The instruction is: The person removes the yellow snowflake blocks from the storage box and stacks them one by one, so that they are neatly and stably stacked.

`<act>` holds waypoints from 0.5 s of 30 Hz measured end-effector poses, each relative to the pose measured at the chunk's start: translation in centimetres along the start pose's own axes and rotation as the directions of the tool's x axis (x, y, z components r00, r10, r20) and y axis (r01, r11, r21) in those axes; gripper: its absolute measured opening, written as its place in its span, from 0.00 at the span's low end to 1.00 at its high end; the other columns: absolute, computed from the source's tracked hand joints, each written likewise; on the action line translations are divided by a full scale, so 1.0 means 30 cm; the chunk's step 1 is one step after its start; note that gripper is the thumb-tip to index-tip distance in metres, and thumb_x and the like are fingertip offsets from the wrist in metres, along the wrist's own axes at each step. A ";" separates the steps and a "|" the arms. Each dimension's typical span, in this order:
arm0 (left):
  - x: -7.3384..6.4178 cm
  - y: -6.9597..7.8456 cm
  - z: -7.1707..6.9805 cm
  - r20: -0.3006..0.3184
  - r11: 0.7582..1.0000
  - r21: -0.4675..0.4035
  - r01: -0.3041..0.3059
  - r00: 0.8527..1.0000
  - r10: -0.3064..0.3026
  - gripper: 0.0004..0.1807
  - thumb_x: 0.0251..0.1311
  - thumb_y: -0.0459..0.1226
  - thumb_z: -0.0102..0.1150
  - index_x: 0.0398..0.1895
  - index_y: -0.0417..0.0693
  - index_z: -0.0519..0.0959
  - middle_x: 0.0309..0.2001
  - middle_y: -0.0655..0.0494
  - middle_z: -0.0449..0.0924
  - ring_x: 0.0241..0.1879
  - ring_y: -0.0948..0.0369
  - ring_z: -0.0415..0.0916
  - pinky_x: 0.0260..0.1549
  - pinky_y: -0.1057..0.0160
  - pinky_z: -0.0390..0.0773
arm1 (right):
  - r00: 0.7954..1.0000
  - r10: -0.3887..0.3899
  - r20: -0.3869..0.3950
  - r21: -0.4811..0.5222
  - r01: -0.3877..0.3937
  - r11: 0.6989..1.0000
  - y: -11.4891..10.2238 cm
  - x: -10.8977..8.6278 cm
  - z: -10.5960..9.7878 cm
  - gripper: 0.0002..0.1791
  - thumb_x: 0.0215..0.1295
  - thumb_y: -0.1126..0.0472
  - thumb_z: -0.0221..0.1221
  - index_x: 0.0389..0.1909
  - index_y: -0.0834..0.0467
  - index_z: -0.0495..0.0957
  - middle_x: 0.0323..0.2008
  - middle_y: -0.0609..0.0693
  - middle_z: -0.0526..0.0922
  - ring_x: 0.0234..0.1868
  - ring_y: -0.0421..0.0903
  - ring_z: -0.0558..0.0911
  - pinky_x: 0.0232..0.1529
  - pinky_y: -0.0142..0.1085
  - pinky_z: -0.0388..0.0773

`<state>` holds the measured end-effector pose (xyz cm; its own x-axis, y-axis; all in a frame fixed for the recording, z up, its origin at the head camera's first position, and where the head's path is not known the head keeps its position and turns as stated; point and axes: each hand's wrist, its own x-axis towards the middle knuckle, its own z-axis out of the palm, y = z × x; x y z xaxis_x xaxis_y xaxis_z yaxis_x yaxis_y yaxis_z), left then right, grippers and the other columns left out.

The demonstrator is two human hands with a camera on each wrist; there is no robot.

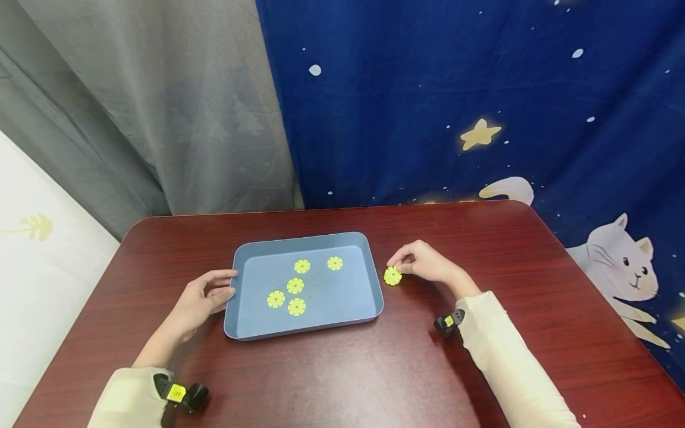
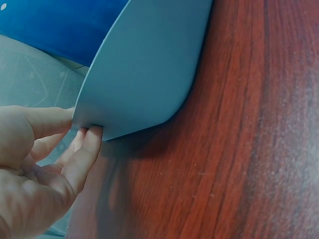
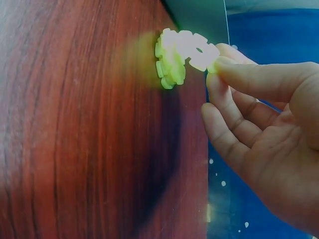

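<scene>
A blue-grey tray (image 1: 342,309) lies on the table, with several yellow snowflake building discs (image 1: 295,286) spread flat inside it. My left hand (image 1: 200,300) holds the tray's left edge between thumb and fingers, which the left wrist view shows against the wall (image 2: 139,69). Off the tray's right side, my right hand (image 1: 425,261) pinches one yellow snowflake disc (image 3: 199,51) between thumb and index finger. Right beside that disc, the right wrist view shows more yellow discs (image 3: 169,64), bunched close together; glare blurs whether they touch.
The dark red wooden table (image 1: 332,380) extends around the tray. Behind it hang a grey curtain (image 1: 171,107) and a blue curtain (image 1: 407,107) with stars and a cat. A black strapped device (image 1: 449,321) sits at each wrist.
</scene>
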<state>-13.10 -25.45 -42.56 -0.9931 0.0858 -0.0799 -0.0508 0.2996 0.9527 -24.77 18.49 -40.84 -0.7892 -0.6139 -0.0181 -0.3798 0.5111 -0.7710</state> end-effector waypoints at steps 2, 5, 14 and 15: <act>-0.001 -0.001 0.001 -0.001 1.000 0.001 -0.002 1.000 0.002 0.24 0.62 0.29 0.52 0.61 0.30 0.62 0.50 0.33 0.64 0.43 0.61 0.75 0.41 0.60 0.78 | 1.000 -0.001 0.000 0.005 0.001 1.000 0.005 0.001 0.002 0.10 0.53 0.77 0.57 0.34 0.66 0.82 0.27 0.52 0.81 0.27 0.43 0.73 0.29 0.30 0.72; -0.002 -0.001 0.002 -0.003 1.000 0.000 -0.002 1.000 0.002 0.24 0.62 0.29 0.53 0.60 0.30 0.62 0.50 0.34 0.64 0.43 0.61 0.75 0.40 0.60 0.78 | 1.000 -0.002 -0.001 0.012 0.002 1.000 0.012 0.002 0.006 0.10 0.53 0.77 0.56 0.34 0.67 0.82 0.28 0.53 0.81 0.27 0.43 0.73 0.29 0.30 0.73; -0.001 -0.003 0.003 -0.004 1.000 -0.001 -0.009 1.000 0.009 0.25 0.62 0.29 0.53 0.60 0.30 0.62 0.50 0.34 0.64 0.42 0.61 0.76 0.41 0.60 0.78 | 1.000 0.026 -0.015 0.043 -0.025 0.999 0.041 0.004 0.017 0.10 0.52 0.78 0.57 0.35 0.69 0.81 0.30 0.57 0.82 0.29 0.46 0.76 0.31 0.31 0.74; -0.002 -0.003 0.003 -0.004 1.000 0.001 -0.010 1.000 0.010 0.25 0.62 0.29 0.53 0.60 0.30 0.62 0.50 0.34 0.64 0.43 0.61 0.76 0.41 0.60 0.78 | 1.000 0.025 -0.016 0.045 -0.025 0.999 0.044 0.005 0.019 0.10 0.52 0.78 0.57 0.35 0.69 0.81 0.30 0.57 0.82 0.29 0.46 0.76 0.31 0.31 0.74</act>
<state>-13.03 -25.39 -42.68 -0.9940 0.0849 -0.0694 -0.0410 0.2993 0.9533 -25.11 18.73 -42.23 -0.8064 -0.5907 -0.0273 -0.3382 0.4987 -0.7981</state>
